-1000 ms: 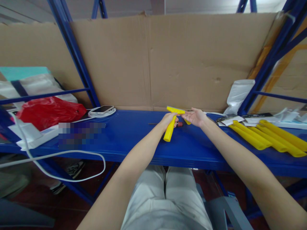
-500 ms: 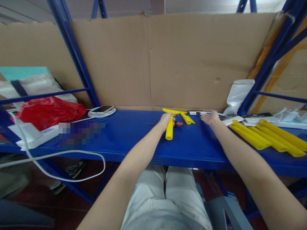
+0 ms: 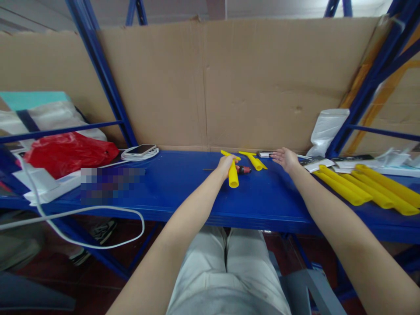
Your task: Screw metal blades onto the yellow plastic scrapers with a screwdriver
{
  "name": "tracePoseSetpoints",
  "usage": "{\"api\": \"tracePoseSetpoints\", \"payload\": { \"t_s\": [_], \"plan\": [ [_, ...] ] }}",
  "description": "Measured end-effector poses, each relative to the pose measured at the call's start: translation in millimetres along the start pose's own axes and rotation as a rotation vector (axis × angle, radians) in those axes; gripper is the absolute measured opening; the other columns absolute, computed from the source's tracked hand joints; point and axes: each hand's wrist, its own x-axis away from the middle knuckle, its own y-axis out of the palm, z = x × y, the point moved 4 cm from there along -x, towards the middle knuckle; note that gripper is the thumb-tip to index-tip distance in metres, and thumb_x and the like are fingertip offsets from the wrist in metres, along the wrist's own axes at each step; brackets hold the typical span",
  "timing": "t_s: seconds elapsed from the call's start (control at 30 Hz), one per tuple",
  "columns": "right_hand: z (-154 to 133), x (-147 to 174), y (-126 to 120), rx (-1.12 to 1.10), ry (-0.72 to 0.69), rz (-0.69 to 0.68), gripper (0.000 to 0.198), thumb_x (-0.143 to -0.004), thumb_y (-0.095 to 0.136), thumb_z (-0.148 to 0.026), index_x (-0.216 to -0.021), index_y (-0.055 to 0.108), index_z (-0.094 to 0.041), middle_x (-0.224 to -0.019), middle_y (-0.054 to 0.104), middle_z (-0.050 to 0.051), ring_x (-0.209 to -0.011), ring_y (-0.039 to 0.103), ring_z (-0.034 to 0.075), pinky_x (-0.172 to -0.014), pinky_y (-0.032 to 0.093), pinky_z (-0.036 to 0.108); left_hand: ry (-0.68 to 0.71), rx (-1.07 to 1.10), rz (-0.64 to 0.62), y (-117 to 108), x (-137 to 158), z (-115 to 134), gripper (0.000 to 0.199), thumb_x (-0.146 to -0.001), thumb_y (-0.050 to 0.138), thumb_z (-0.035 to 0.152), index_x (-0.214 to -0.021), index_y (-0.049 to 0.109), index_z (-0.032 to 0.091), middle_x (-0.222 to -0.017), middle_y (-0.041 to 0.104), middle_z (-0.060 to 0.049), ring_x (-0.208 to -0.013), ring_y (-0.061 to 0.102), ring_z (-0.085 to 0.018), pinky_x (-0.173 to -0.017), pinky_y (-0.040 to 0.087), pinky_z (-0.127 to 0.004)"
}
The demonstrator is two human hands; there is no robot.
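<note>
My left hand (image 3: pixel 225 166) is closed around a yellow tube (image 3: pixel 233 178) with a flat yellow crosspiece at its far end; its open round end faces me. Behind that hand lies a screwdriver (image 3: pixel 245 170) with a red and black handle, its thin shaft poking out to the left. A second yellow tube with a crosspiece (image 3: pixel 256 163) rests on the blue table, between my hands. My right hand (image 3: pixel 285 159) is open with fingers spread, holding nothing, close to a small white and dark object (image 3: pixel 263 154) near the cardboard.
Several yellow tubes (image 3: pixel 367 188) lie at the right beside paper packets (image 3: pixel 316 164) and a white pouch (image 3: pixel 328 127). Cardboard (image 3: pixel 203 87) stands along the back. At left are a phone (image 3: pixel 141 150) on a coiled cable, a red bag (image 3: pixel 70 153) and a loose white cable (image 3: pixel 98 209).
My left hand has tilted the yellow tube slightly, its near end shifting a little right and up, its crosspiece now angled. My right hand has lifted slightly and its fingers reach further left.
</note>
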Motion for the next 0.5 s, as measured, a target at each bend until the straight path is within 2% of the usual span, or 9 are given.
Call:
{"api": "tracePoseSetpoints", "payload": {
  "t_s": [0.07,0.13,0.2,0.27,0.33,0.4,0.5],
  "plan": [
    [-11,9,10,0.255,-0.209,-0.04,0.019,-0.09,0.047,-0.025,-0.081,0.062,-0.017,-0.082,0.07,0.01,-0.077,0.067,0.019,-0.081,0.054,0.036,0.007,0.021,0.003,0,1,1,0.011,-0.082,0.05,0.006,-0.09,0.056,0.011,-0.064,0.052,0.001,-0.038,0.049,-0.008,-0.039,0.038,-0.022],
    [-20,22,27,0.543,-0.486,-0.116,0.014,-0.084,0.056,-0.024,-0.075,0.064,-0.018,-0.082,0.071,0.01,-0.083,0.067,0.022,-0.086,0.052,0.04,0.019,0.032,0.017,0,1,1,0.017,-0.08,0.051,0.003,-0.094,0.054,0.012,-0.067,0.052,0.001,-0.042,0.052,-0.009,-0.042,0.041,-0.022],
    [-21,37,46,0.773,-0.752,-0.258,0.013,-0.082,0.061,-0.027,-0.077,0.069,-0.018,-0.091,0.073,0.011,-0.095,0.066,0.025,-0.094,0.049,0.043,0.037,0.03,0.055,0,1,1,0.028,-0.079,0.051,0.001,-0.104,0.048,0.014,-0.073,0.053,0.001,-0.045,0.054,-0.009,-0.045,0.044,-0.022],
    [-15,51,64,0.932,-0.934,-0.404,0.018,-0.081,0.064,-0.034,-0.086,0.072,-0.018,-0.107,0.071,0.013,-0.109,0.063,0.028,-0.101,0.044,0.047,0.066,0.019,0.096,-1,1,1,0.039,-0.079,0.051,0.0,-0.112,0.04,0.017,-0.08,0.054,0.002,-0.046,0.054,-0.007,-0.046,0.045,-0.021],
    [-5,60,76,1.063,-1.018,-0.478,0.028,-0.081,0.066,-0.042,-0.096,0.074,-0.02,-0.125,0.065,0.014,-0.124,0.055,0.032,-0.107,0.038,0.052,0.109,-0.002,0.113,-1,0,1,0.043,-0.08,0.05,-0.001,-0.113,0.034,0.021,-0.086,0.053,0.002,-0.046,0.052,-0.005,-0.046,0.045,-0.019],
    [4,65,84,1.168,-1.021,-0.521,0.036,-0.083,0.063,-0.048,-0.104,0.073,-0.021,-0.135,0.059,0.014,-0.131,0.048,0.035,-0.108,0.034,0.057,0.159,-0.02,0.108,0,-1,2,0.043,-0.08,0.05,-0.002,-0.11,0.03,0.023,-0.089,0.052,0.003,-0.045,0.051,-0.004,-0.046,0.045,-0.018],
    [14,69,90,1.238,-1.005,-0.595,0.035,-0.084,0.062,-0.049,-0.104,0.073,-0.022,-0.135,0.058,0.015,-0.131,0.048,0.035,-0.106,0.035,0.058,0.216,-0.025,0.103,0,-3,3,0.042,-0.082,0.051,0.0,-0.106,0.027,0.025,-0.092,0.05,0.003,-0.045,0.049,-0.002,-0.047,0.046,-0.018]
  ]
}}
